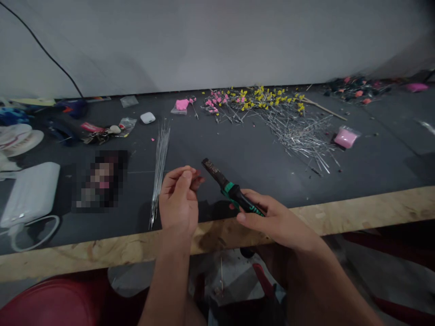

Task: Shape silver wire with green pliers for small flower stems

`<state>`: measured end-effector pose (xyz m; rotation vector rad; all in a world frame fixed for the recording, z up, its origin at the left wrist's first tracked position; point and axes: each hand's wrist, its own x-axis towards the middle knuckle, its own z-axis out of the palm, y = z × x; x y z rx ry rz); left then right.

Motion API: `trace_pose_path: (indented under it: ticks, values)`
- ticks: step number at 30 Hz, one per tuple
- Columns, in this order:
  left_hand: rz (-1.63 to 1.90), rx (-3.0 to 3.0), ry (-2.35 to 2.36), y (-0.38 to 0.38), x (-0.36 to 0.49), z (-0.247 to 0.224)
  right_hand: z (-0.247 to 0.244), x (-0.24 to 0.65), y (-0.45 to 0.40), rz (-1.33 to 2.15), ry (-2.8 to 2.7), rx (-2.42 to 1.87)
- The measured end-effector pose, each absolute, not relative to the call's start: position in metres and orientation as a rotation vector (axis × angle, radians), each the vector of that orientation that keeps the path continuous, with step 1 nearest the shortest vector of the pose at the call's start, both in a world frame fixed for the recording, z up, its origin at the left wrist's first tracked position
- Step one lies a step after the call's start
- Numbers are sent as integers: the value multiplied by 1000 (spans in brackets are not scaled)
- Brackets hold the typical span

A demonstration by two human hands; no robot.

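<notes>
My right hand is wrapped round the black and green handle of a curling-iron-like tool, whose dark metal tip points up and left. Left of that tip, my left hand is closed in a pinch, thumb against the index finger. A thin line runs leftward from near its fingertips across the table; what the pinch holds is too small to make out. Just beside my left hand lies a long bundle of thin metal wires. A pile of loose wires is spread farther right, below yellow and pink flower heads.
The dark table has a pale front edge. On it are a white power bank with a cable, a white case, keys, pink clay, a pink packet and a wooden stick. A red stool stands below.
</notes>
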<state>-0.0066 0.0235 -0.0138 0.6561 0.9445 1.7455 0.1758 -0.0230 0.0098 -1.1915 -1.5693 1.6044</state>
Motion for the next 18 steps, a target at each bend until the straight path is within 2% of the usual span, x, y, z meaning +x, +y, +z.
trace_pose_path:
  ticks: [18]
  values:
    - [1846,607,943,17,3,-12,13,157,-32,1471,-1658,-1241]
